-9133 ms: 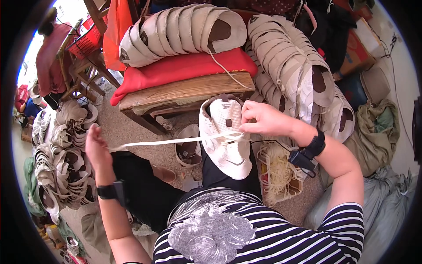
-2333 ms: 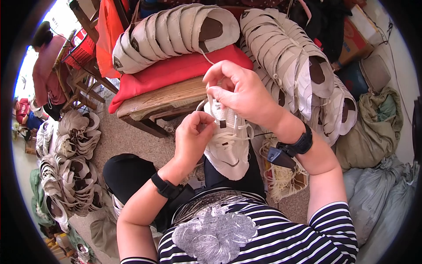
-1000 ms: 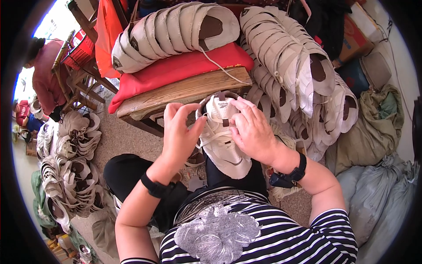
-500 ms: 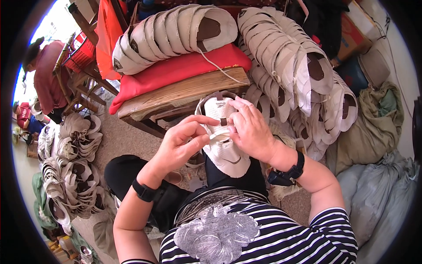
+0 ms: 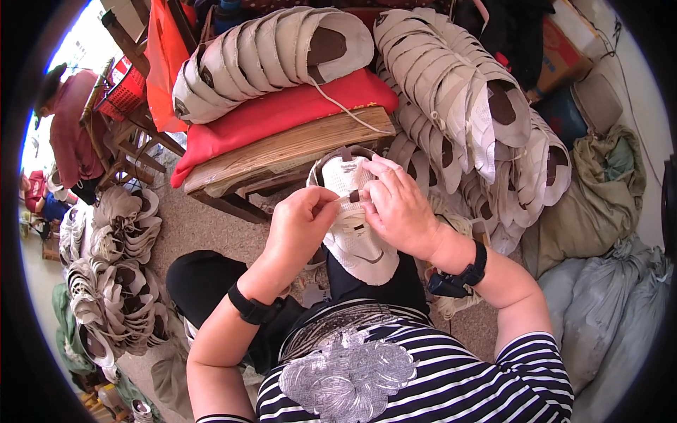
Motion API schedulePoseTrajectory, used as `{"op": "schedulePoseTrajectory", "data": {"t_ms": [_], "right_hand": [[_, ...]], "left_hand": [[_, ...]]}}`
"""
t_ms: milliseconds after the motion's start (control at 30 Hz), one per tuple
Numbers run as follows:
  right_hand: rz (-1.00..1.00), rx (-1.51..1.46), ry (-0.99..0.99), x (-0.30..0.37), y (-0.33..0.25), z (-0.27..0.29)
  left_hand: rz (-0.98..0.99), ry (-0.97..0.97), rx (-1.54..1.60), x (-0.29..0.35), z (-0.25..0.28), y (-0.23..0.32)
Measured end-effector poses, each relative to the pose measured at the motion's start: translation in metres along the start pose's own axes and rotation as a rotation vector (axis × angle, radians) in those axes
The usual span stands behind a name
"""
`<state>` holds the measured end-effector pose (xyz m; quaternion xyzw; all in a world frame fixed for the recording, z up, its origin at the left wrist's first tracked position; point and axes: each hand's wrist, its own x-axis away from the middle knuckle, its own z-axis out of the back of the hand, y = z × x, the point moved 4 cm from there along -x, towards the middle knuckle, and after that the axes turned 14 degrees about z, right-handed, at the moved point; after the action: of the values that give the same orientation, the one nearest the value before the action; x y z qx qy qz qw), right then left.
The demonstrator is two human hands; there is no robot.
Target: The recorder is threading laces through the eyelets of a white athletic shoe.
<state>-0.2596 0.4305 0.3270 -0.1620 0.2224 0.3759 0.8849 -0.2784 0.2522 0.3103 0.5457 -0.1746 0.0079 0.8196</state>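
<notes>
A white and beige shoe upper [image 5: 363, 250] with no sole rests on my dark-trousered thigh, its toe end toward me. A small brown loop [image 5: 354, 197] crosses its tongue. My left hand [image 5: 305, 220] is closed in a pinch at the upper's left edge, on a thin white lace [image 5: 345, 201] running across the tongue. From the right, my right hand [image 5: 400, 206] grips the upper's side, with thumb and fingertips beside the brown loop. The fingers partly hide the lace's ends.
Ahead, a wooden bench [image 5: 289, 149] with a red cushion [image 5: 233, 134] carries a row of nested uppers [image 5: 261, 60]. More nested uppers [image 5: 451, 84] are piled at right, others [image 5: 123, 275] on the floor at left. Grey sacks [image 5: 599, 317] stand at right. Another person [image 5: 74, 130] is at far left.
My left hand's fingers have drawn together into a pinch and turned at the upper's left edge. The white strip across the tongue lies flatter. My right hand has barely shifted.
</notes>
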Motion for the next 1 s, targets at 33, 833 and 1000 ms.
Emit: {"op": "schedulePoseTrajectory", "data": {"t_ms": [33,833,1000], "right_hand": [[0.006,-0.005,0.003,0.0,0.0,0.0],[0.037,0.008,-0.001,0.0,0.0,0.0],[0.047,0.029,-0.008,0.001,0.0,0.0]], "left_hand": [[-0.117,0.077,-0.086,0.0,-0.001,0.002],[-0.168,0.228,0.131,-0.005,-0.021,-0.015],[-0.404,0.375,-0.195,-0.003,-0.02,-0.002]]}}
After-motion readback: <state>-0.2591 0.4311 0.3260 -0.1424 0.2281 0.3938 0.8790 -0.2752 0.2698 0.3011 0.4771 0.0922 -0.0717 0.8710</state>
